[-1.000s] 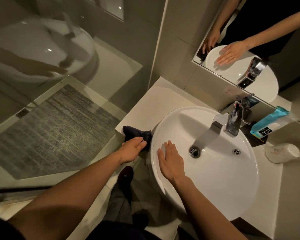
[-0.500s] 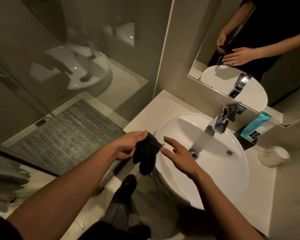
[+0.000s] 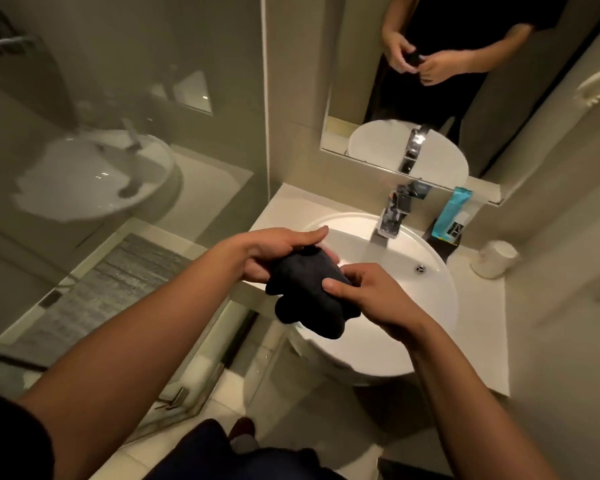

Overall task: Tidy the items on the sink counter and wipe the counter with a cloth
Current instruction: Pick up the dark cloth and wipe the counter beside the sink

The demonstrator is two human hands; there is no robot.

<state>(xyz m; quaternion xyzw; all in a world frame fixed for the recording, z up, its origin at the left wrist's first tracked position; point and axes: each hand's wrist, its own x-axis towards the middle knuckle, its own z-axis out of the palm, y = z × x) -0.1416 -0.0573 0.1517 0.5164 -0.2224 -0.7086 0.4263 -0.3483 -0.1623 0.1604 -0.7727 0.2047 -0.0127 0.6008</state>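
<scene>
Both hands, left (image 3: pixel 271 252) and right (image 3: pixel 364 296), pinch 1 soft, bunched dark cloth (image 3: pixel 309 292) above the round glossy basin's (image 3: pixel 426 306) front-left rim; the basin's bowl is bare.

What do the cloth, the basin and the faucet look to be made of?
Cloth: dark soft fabric, matte, bunched and drooping between both hands. Basin: probably glazed white ceramic, smooth with a soft sheen. Faucet: polished metal, likely chrome, with mirror-like reflections.
</scene>
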